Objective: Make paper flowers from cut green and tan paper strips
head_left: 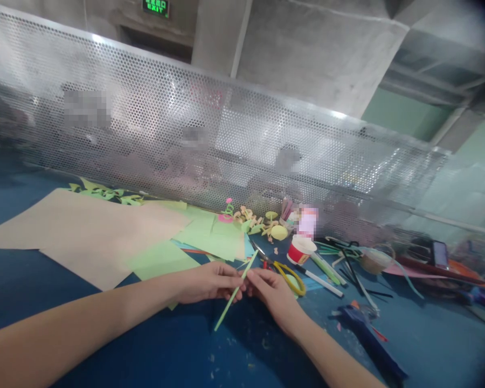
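Observation:
A thin light-green strip (225, 314), perhaps rolled or folded paper, slants between my hands over the blue table (161, 345). The fingers of my left hand (210, 281) are closed on it near its middle. From the other side, the thumb and fingertips of my right hand (272, 291) pinch at the same spot; the exact contact is partly hidden. Just beyond the right hand lie scissors with yellow handles (293, 277). Green paper sheets (161, 258) and large pale sheets (101, 226) spread out behind and left of my left hand.
A red and white paper cup (301, 249) stands beyond my right hand. A blue-handled tool (367, 337), possibly a glue gun, lies at the right. Paper flowers and leaves (250, 221) line the perforated metal screen (165, 124). A phone (440, 254) rests far right.

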Demonstrator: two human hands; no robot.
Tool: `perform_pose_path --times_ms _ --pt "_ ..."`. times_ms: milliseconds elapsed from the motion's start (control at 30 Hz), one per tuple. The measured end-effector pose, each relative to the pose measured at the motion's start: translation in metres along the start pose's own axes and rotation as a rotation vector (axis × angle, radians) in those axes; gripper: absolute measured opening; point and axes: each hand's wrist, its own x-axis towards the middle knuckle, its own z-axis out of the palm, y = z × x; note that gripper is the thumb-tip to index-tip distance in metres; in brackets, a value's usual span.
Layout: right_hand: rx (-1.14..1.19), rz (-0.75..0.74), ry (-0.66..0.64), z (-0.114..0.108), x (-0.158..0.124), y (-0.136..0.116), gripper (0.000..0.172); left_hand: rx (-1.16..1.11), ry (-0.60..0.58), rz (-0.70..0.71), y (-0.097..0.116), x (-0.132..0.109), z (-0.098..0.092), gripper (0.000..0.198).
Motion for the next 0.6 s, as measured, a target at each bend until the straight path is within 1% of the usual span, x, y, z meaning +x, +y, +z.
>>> perform_pose_path --times_ms 33,67,133,167,200,233,300,367,500,600 --pt "-0.104 -0.018 0.042 -0.005 0.002 -0.001 0.030 -0.011 0.017 -0.003 0.000 0.000 -0.001 0.022" --pt "-0.258 -0.052 0.106 -0.013 0.004 -0.002 0.027 -0.015 0.034 -0.007 -0.001 0.001 -0.002 0.022" --pt "-0.657 -0.134 0.240 -0.031 0.008 -0.001 0.020 -0.015 0.057 -0.016 -0.001 0.001 -0.003 0.025" --pt "-0.880 -0.138 0.284 -0.041 0.010 0.001 0.018 -0.020 0.062 -0.020 0.000 0.002 -0.003 0.029" --pt "-1.073 -0.087 0.319 -0.051 0.011 0.004 0.019 -0.028 0.063 -0.025 0.000 0.002 -0.003 0.033" --pt "-1.199 0.004 0.314 -0.060 0.011 0.008 0.022 -0.038 0.060 -0.027 0.000 0.001 -0.003 0.035" --pt "-1.249 0.090 0.279 -0.072 0.012 0.016 0.027 -0.051 0.053 -0.022 0.001 0.001 -0.002 0.037" --pt "-1.240 0.128 0.252 -0.078 0.012 0.025 0.031 -0.060 0.055 -0.012 0.002 0.001 -0.001 0.035" --pt "-1.244 0.169 0.253 -0.075 0.014 0.035 0.034 -0.102 0.060 0.008 0.000 0.000 -0.001 0.033" --pt "-1.229 0.204 0.258 -0.074 0.015 0.033 0.031 -0.165 0.059 0.025 -0.001 0.001 -0.001 0.032"
